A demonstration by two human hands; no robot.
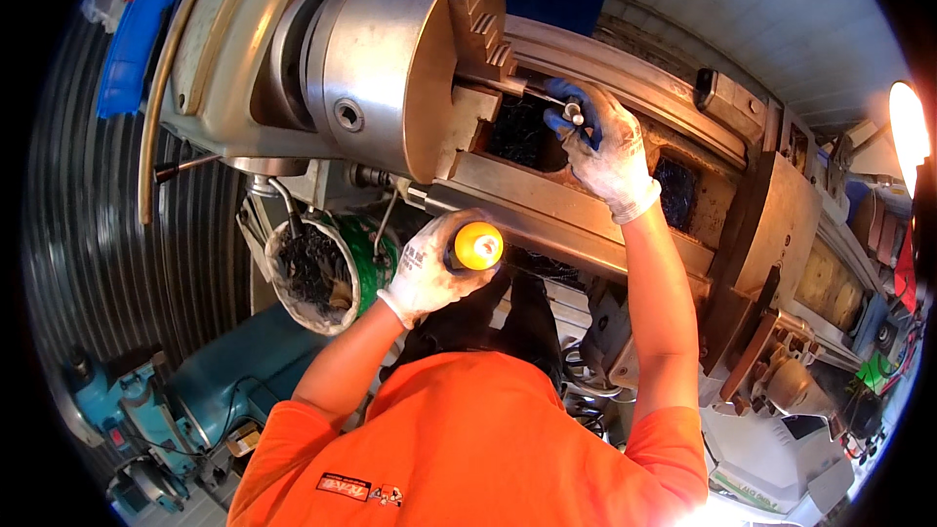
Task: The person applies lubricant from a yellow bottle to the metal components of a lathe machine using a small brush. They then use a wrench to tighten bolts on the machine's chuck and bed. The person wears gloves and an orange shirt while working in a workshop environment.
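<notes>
Wrapped in a white work glove, my left hand (441, 268) is closed around a dark container with a round yellow top (478, 246), seen end-on in front of the lathe bed; its exact kind is unclear. My right hand (603, 141), in a stained white glove with blue fingertips, is pinched on a small shiny metal tool (574, 114) whose kind I cannot make out. These fingers are at the free end of a thin metal rod (517, 85). The rod projects from the jaws (478, 24) of the large steel lathe chuck (376, 63).
Below the chuck hangs a green bucket (359, 252) with dark metal shavings inside. The lathe carriage (756, 234) stands right of my right forearm. A teal machine (234, 371) sits at lower left, by a corrugated wall (127, 224). A bright lamp (910, 127) shines at far right.
</notes>
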